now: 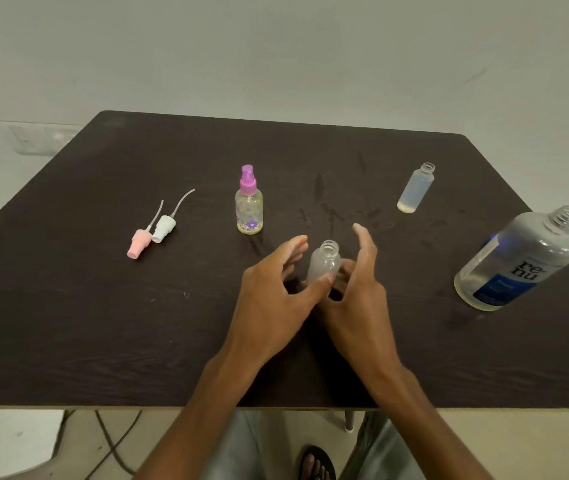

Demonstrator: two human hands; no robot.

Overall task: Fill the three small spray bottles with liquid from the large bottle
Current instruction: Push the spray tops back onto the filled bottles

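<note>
**Both hands around an uncapped bottle near the table's middle**

Head view: the dark wood-grain table [68, 323] sits against a pale wall, its far corners rounded and its near edge running across the lower frame. The left hand [272, 296] and right hand [359, 299] flank a frosted, uncapped small bottle [324, 263] standing upright just near of centre. The left thumb touches its side; the other fingers of both hands are spread loosely, not clenched. Whether the right hand touches the bottle cannot be told.

The flowered bottle [249, 209], purple sprayer on, stands left of centre. A second uncapped bottle [415, 188] stands toward the far right corner. The large bottle [518, 265], capless, stands at the right edge. A pink spray head [138, 242] and a white spray head [164, 228] lie touching toward the left edge. The near left of the tabletop is bare.
</note>
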